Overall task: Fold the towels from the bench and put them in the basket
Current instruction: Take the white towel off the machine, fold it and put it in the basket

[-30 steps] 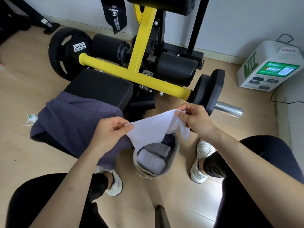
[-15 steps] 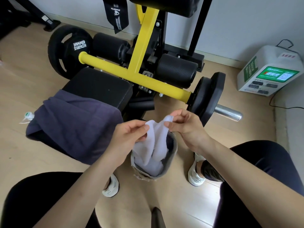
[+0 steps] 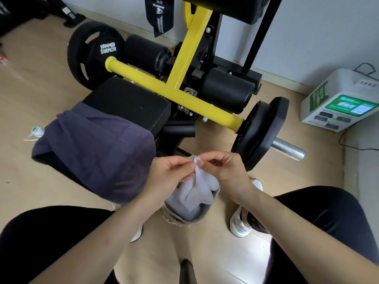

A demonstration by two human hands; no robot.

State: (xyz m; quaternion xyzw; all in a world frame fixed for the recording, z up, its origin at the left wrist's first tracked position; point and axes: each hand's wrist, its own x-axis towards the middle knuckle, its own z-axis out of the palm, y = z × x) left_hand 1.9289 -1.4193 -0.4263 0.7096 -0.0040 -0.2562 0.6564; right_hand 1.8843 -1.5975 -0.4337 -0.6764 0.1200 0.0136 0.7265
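Note:
A white towel hangs doubled over from my fingertips, directly above the small grey basket on the floor between my feet. My left hand and my right hand meet at the towel's top corners and pinch them together. More white cloth lies inside the basket, under the hanging towel. A dark purple towel is draped unfolded over the near end of the black bench pad, to the left of my hands.
The yellow frame of the bench machine runs behind my hands, with black weight plates and a steel bar end at right. A white box with a green screen stands by the wall. My knees and white shoes flank the basket.
My hands have come together, bringing the white towel's two corners to meet, so the spread towel now hangs folded in half and lower over the basket.

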